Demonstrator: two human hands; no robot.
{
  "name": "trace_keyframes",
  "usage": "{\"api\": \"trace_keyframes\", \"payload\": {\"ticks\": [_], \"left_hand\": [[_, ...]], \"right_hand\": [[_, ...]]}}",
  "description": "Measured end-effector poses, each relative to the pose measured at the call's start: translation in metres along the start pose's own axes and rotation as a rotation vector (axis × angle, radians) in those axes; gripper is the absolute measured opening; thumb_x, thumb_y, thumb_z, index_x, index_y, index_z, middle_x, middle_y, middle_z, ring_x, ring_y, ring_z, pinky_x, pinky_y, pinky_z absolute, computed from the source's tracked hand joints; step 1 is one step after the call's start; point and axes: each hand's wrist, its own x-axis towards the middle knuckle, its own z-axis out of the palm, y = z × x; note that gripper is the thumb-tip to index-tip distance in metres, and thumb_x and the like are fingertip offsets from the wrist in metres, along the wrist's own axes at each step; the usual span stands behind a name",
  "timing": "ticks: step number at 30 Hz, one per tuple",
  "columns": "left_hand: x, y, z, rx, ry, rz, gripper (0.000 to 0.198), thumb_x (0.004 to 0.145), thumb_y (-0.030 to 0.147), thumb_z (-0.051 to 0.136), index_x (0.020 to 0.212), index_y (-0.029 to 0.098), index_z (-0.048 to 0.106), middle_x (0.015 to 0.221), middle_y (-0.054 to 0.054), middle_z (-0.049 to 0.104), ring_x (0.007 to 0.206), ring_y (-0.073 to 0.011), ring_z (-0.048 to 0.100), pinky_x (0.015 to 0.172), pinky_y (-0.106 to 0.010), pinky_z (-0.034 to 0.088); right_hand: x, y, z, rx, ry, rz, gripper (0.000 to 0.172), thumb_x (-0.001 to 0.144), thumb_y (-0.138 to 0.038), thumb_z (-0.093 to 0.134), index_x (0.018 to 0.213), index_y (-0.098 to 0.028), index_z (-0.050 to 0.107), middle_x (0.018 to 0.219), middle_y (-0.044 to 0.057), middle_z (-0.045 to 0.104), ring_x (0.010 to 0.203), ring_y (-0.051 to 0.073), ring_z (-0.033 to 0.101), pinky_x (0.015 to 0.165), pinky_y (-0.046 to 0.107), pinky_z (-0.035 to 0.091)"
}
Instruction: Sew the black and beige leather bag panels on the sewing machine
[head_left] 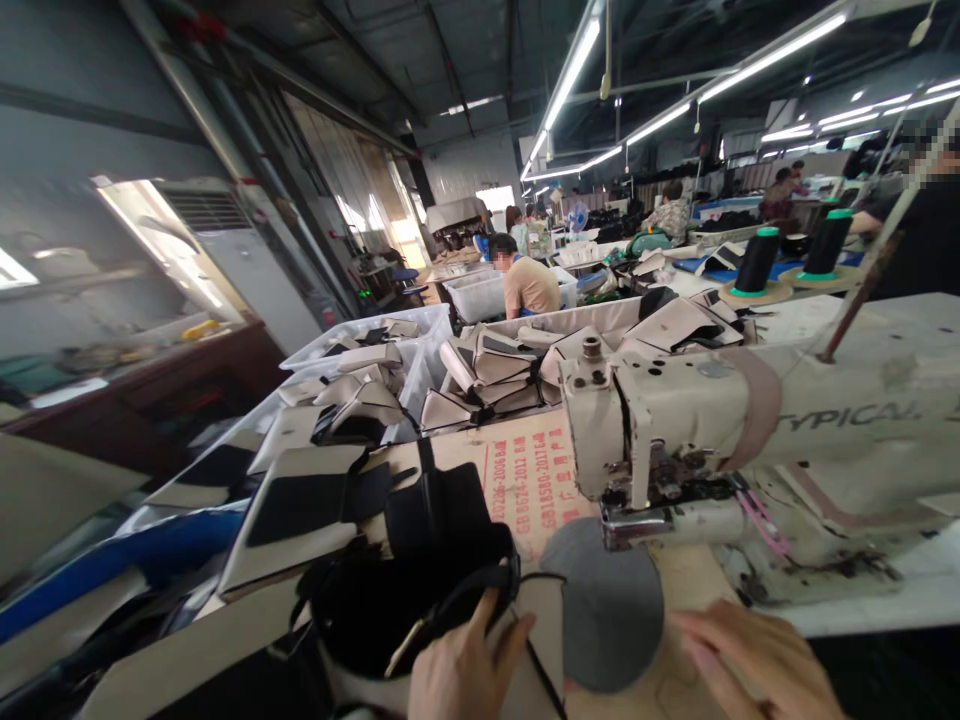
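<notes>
My left hand [469, 660] grips the near right rim of a beige, open-topped sewn bag [420, 590] with black lining and black edging. Its index finger lies along the rim, the thumb outside. A flat, dark grey round fabric piece [611, 605] lies on the board to its right. Just right of that disc is my right hand [757, 655], slightly blurred, its fingers stretched out and holding nothing visible. Beyond the disc stands a beige sewing machine [675, 420], its needle area partly hidden by its own parts.
More beige-and-black pieces [307, 500] are stacked at left. White bins [431, 370] full of such pieces stand behind the printed board [517, 480]. Two black thread cones [757, 262] stand behind the machine. A person [531, 285] bends over a bin farther off; others sit beyond.
</notes>
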Motion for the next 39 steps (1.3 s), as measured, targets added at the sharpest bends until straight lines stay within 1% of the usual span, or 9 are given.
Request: {"api": "trace_keyframes", "payload": {"ticks": [4, 9, 16, 20, 24, 27, 31, 36, 39], "left_hand": [[-0.018, 0.019, 0.01, -0.007, 0.133, -0.025, 0.037, 0.088, 0.039, 0.035, 0.111, 0.025, 0.061, 0.081, -0.005, 0.072, 0.067, -0.0206, 0.067, 0.056, -0.024, 0.045], [-0.019, 0.021, 0.006, 0.0, 0.157, -0.02, 0.033, 0.089, 0.033, 0.037, 0.109, 0.024, 0.062, 0.072, -0.004, 0.071, 0.062, -0.0193, 0.067, 0.053, -0.023, 0.044], [0.02, 0.037, -0.018, 0.004, 0.167, 0.024, 0.035, 0.089, 0.037, 0.034, 0.107, 0.026, 0.062, 0.077, -0.005, 0.071, 0.067, -0.0226, 0.067, 0.054, -0.027, 0.044], [0.014, 0.008, -0.033, 0.057, 0.227, -0.014, 0.031, 0.087, 0.036, 0.038, 0.105, 0.028, 0.063, 0.074, -0.004, 0.071, 0.066, -0.0216, 0.067, 0.051, -0.026, 0.042], [-0.03, -0.026, -0.045, 0.095, 0.43, 0.265, 0.029, 0.086, 0.025, 0.04, 0.106, 0.021, 0.061, 0.064, 0.001, 0.067, 0.053, -0.0131, 0.063, 0.048, -0.023, 0.039], [-0.048, -0.022, -0.062, 0.092, 0.543, 0.51, 0.03, 0.085, 0.017, 0.038, 0.108, 0.015, 0.057, 0.061, 0.003, 0.064, 0.049, -0.0087, 0.058, 0.05, -0.021, 0.039], [-0.028, 0.008, -0.087, 0.113, 0.606, 0.57, 0.03, 0.083, 0.011, 0.037, 0.106, 0.014, 0.056, 0.057, 0.003, 0.06, 0.047, -0.0089, 0.055, 0.05, -0.023, 0.036], [0.027, 0.048, -0.103, 0.132, 0.627, 0.492, 0.029, 0.081, 0.013, 0.045, 0.108, 0.018, 0.055, 0.059, 0.003, 0.061, 0.052, -0.0125, 0.057, 0.052, -0.026, 0.036], [0.048, 0.064, -0.099, 0.146, 0.518, 0.521, 0.025, 0.081, 0.014, 0.048, 0.104, 0.017, 0.056, 0.061, 0.003, 0.063, 0.054, -0.014, 0.059, 0.05, -0.025, 0.035]], "right_hand": [[0.034, -0.026, 0.067, 0.294, -0.001, 0.413, 0.045, 0.089, -0.023, 0.039, 0.131, -0.015, 0.027, 0.091, 0.006, 0.062, 0.07, 0.011, 0.061, 0.065, 0.019, 0.051], [0.057, -0.032, 0.1, 0.484, 0.266, 0.656, 0.032, 0.09, -0.03, 0.039, 0.119, -0.017, 0.032, 0.081, 0.003, 0.058, 0.059, 0.01, 0.056, 0.055, 0.02, 0.047], [0.032, 0.004, 0.067, 0.006, -0.064, 0.173, 0.013, 0.087, -0.024, 0.047, 0.096, -0.016, 0.053, 0.067, 0.001, 0.059, 0.057, 0.01, 0.057, 0.056, 0.02, 0.043], [0.029, -0.01, 0.041, 0.033, 0.126, 0.098, 0.029, 0.084, -0.015, 0.048, 0.113, -0.016, 0.047, 0.083, 0.004, 0.063, 0.072, 0.012, 0.06, 0.067, 0.021, 0.048], [0.028, -0.036, 0.07, -0.045, -0.165, 0.001, 0.042, 0.088, -0.017, 0.039, 0.129, -0.011, 0.036, 0.12, 0.015, 0.051, 0.096, 0.017, 0.058, 0.071, 0.023, 0.051], [0.03, -0.032, 0.097, -0.107, -0.31, 0.045, 0.035, 0.091, -0.025, 0.035, 0.122, -0.011, 0.043, 0.113, 0.015, 0.056, 0.076, 0.017, 0.063, 0.055, 0.023, 0.05], [0.039, -0.003, 0.095, 0.013, -0.144, 0.047, 0.015, 0.09, -0.027, 0.044, 0.092, -0.018, 0.056, 0.079, 0.002, 0.064, 0.069, 0.012, 0.062, 0.064, 0.021, 0.048], [0.055, 0.014, 0.088, -0.042, 0.273, 0.176, 0.011, 0.085, -0.026, 0.054, 0.088, -0.017, 0.058, 0.07, 0.0, 0.066, 0.055, 0.009, 0.06, 0.054, 0.017, 0.044], [0.054, 0.011, 0.1, -0.155, 0.393, 0.28, 0.01, 0.083, -0.023, 0.055, 0.087, -0.015, 0.06, 0.07, 0.003, 0.066, 0.057, 0.011, 0.062, 0.056, 0.019, 0.045]]}}
